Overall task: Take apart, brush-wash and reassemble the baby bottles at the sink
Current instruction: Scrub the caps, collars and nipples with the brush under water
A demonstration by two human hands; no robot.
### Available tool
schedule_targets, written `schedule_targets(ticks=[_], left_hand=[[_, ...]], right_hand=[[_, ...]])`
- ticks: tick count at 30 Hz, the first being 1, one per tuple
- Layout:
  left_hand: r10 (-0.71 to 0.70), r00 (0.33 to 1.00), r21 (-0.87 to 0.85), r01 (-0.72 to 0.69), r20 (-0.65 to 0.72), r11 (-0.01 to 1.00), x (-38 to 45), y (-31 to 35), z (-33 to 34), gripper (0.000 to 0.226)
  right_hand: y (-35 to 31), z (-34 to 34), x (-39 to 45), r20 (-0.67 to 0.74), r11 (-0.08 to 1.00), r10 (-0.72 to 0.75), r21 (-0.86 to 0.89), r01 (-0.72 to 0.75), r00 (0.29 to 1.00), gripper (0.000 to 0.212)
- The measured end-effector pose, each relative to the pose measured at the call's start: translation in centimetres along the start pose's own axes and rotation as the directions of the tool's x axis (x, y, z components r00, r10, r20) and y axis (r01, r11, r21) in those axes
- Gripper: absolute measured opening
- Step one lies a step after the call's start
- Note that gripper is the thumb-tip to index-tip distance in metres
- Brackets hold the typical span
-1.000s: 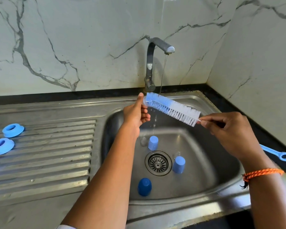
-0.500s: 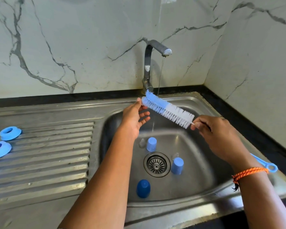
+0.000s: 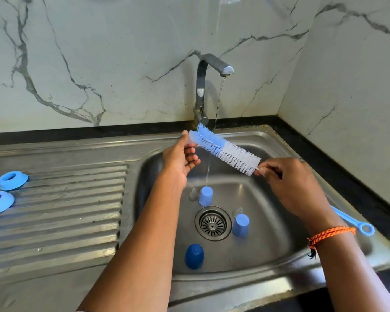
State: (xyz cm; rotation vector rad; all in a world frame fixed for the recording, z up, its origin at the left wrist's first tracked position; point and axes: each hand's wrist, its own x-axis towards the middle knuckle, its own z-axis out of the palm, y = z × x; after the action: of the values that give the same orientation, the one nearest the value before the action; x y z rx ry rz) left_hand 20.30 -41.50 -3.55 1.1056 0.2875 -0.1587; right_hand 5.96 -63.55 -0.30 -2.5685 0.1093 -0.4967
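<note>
Blue-and-white bristled bottle brush [image 3: 225, 152]: right hand [image 3: 288, 183] pinches its handle end, left hand [image 3: 180, 157] fingers hold its tip, apparently to rinse it under tap stream [image 3: 216, 113].

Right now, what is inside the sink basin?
In the sink: three blue caps, a drain and two small clear pieces. The arms hide part of the floor.

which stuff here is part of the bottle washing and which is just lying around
In use: bottle brush, held by left hand and right hand under the tap; three blue caps in the sink; two blue rings.
Lying about: blue loop handle.
</note>
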Motion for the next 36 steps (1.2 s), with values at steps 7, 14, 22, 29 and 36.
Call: schedule_targets(ticks=[7, 14, 22, 29, 36], left_hand=[[-0.023, 0.998, 0.031, 0.025, -0.066, 0.999, 0.1, 0.3, -0.2, 0.042], [-0.013, 0.994, 0.06, 0.019, -0.108, 0.998, 0.1, 0.2, -0.2, 0.041], [-0.041, 0.992, 0.062, 0.048, -0.12, 0.997, -0.2, 0.4, -0.3, 0.046], [-0.025, 0.999, 0.126, 0.029, -0.035, 0.992, 0.0, 0.3, -0.4, 0.045], [0.14, 0.982, 0.244, -0.168, 0.127, 0.955, 0.4, -0.4, -0.2, 0.014]], right_hand=[[-0.5, -0.7, -0.6, -0.062, 0.999, 0.011, -0.05, -0.014, 0.998, 0.012], [-0.1, -0.7, -0.2, 0.088, 0.997, 0.051, 0.046, -0.055, 0.995, 0.031], [0.2, -0.3, 0.0, 0.009, 1.0, 0.02, -0.01, -0.02, 1.0, 0.014], [0.5, -0.7, -0.1, 0.01, 0.999, 0.022, -0.028, -0.021, 1.0, 0.014], [0.9, -0.8, -0.1, 0.045, 0.999, -0.022, -0.033, 0.024, 0.999, 0.018]])
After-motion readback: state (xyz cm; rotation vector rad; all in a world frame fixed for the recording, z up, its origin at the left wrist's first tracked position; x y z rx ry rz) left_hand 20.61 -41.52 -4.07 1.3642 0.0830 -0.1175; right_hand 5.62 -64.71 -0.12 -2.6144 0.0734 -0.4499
